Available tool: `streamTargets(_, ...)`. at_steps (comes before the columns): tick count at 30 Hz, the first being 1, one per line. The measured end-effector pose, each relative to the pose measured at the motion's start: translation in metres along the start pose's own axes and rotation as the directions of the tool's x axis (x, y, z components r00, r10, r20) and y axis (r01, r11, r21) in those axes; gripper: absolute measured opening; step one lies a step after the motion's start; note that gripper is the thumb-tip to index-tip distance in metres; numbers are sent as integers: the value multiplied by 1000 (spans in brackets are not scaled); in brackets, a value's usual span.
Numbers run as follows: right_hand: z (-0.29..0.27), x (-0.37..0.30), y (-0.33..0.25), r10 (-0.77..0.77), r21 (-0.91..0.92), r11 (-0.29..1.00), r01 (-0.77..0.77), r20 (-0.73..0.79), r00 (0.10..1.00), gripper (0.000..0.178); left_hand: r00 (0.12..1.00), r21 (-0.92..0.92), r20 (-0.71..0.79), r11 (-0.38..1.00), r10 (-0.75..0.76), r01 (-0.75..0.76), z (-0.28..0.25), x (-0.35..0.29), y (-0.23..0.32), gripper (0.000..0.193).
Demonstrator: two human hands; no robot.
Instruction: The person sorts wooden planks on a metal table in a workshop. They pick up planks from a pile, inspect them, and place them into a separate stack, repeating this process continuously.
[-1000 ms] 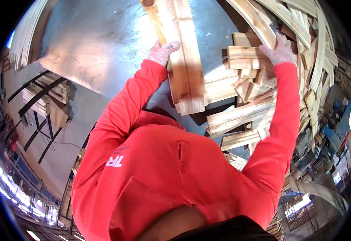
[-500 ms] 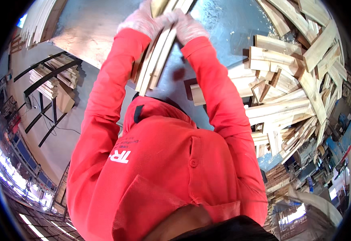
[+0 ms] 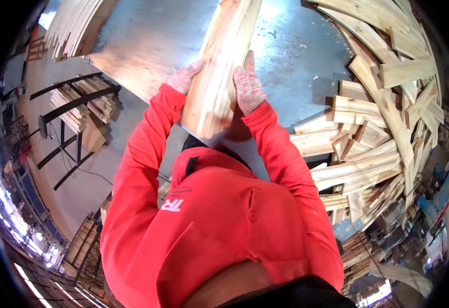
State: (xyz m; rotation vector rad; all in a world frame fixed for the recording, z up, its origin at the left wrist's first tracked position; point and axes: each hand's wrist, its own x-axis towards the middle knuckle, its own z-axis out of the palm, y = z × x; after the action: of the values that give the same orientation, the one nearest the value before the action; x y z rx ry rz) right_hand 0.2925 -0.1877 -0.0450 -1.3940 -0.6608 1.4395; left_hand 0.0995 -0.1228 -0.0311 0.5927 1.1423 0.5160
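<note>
The left hand (image 3: 185, 78) and right hand (image 3: 249, 86) have a two-sided grip on a bundle of boards (image 3: 219, 72) over the desk (image 3: 301, 61), pieces gathered though the blurred near end may not be flush, while a jumbled heap (image 3: 370, 138) at right lies ungathered.

Glare patches the blue tabletop (image 3: 296, 56) inside a black, curved fisheye rim.
</note>
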Motion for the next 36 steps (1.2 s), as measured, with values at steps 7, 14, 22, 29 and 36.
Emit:
streamTargets(7, 59, 41, 16, -92, 290, 951, 109, -73, 993, 66, 938, 722, -62, 664, 340, -193, -7, 22, 49, 89)
streamTargets(14, 147, 105, -3, 24, 87, 995, -49, 272, 962, 55, 910, 969, -231, 165, 346, 183, -63, 8, 133, 118)
streamTargets(22, 173, 142, -70, -221, -668, 357, 653, 619, 754, 48, 722, 877, -216, -195, 657, 439, -230, 23, 229, 89)
streamTargets(29, -123, 85, -186, -738, -916, 71, -395, -315, 597, 77, 650, 666, -404, -281, 643, 692, -230, 13, 204, 86)
streamTargets(36, -287, 78, -184, -199, -154, 592, -791, -979, 41, 124, 428, 940, 283, -158, 858, -304, -78, 71, 130, 82)
